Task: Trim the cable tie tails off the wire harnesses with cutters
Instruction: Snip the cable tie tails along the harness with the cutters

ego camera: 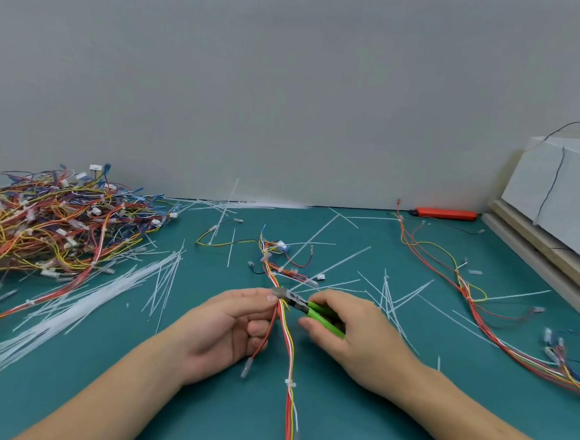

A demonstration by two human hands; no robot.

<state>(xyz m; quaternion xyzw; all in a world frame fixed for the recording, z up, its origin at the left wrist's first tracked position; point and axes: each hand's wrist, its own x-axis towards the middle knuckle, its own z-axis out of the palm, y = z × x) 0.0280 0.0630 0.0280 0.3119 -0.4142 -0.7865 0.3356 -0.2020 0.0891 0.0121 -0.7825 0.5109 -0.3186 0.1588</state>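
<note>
Harness (289,336) pinched by left hand (226,328) | right hand (349,330) grips cutters (305,306) (jaws at harness)

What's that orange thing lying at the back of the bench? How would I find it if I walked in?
Start at the teal work mat and follow it to its far edge, where it meets the grey wall. Toward the right, just left of the stacked pale boards, lies a flat, elongated orange tool with a dark tip at its left end. It is the only solid orange bar among thin wires and white ties.
</note>
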